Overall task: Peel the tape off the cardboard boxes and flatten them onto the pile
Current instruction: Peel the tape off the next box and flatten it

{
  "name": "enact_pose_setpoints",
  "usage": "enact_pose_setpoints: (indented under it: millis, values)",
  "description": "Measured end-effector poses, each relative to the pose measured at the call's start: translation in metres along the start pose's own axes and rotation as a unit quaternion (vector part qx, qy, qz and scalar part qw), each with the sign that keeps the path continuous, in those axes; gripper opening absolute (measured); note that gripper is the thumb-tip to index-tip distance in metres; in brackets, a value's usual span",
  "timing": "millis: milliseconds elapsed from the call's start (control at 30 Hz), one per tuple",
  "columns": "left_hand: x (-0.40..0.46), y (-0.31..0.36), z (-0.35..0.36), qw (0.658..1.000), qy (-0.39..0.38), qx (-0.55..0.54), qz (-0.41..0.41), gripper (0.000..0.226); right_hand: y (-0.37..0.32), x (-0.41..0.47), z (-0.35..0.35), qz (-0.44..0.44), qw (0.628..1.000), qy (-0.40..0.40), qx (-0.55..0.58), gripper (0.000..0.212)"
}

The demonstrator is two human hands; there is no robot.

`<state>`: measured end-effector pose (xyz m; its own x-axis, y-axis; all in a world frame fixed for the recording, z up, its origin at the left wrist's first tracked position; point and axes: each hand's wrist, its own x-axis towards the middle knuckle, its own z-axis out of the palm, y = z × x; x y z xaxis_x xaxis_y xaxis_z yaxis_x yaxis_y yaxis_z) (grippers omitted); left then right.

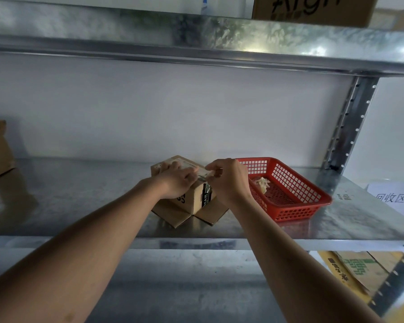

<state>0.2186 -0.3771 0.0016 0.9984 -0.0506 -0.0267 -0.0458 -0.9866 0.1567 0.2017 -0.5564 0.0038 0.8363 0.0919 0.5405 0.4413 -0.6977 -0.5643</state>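
While I work at the shelf:
Left hand: presses flat on the box.
Right hand: pinches the tape.

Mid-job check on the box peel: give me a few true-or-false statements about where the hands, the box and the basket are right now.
1. The left hand rests on top of the small cardboard box. True.
2. The right hand pinches a strip of tape at the box's top edge. True.
3. The red plastic basket stands left of the box. False: it stands to the right.
4. The basket holds nothing. False: a crumpled tape wad lies in it.
5. The box stands on a metal shelf. True.
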Motion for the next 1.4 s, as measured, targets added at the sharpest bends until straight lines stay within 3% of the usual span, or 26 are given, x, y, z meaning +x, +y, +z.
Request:
enact_pose_setpoints:
  millis: [333, 767, 1000, 1200, 1400]
  values:
    - [0.007, 0.04, 0.0, 0.999, -0.002, 0.018, 0.033, 0.07, 0.037, 0.007, -0.055, 0.081, 0.994, 0.044, -0.063, 0.009]
    - [0.007, 0.066, 0.006, 0.999, 0.006, -0.033, 0.002, 0.075, 0.09, 0.007, -0.079, 0.131, 0.971, -0.016, -0.201, 0.013]
    - [0.005, 0.068, 0.014, 1.0, 0.026, -0.005, -0.005, 0.074, 0.091, 0.011, -0.084, 0.072, 0.976, -0.012, -0.206, 0.016]
    - [0.003, 0.069, 0.02, 0.999, 0.027, 0.004, -0.018, 0.08, 0.088, 0.013, -0.082, -0.025, 0.98, 0.007, -0.197, 0.016]
    - [-0.002, 0.066, 0.02, 1.0, 0.021, 0.012, -0.015, 0.092, 0.077, 0.009, -0.074, -0.144, 0.976, -0.03, -0.161, 0.018]
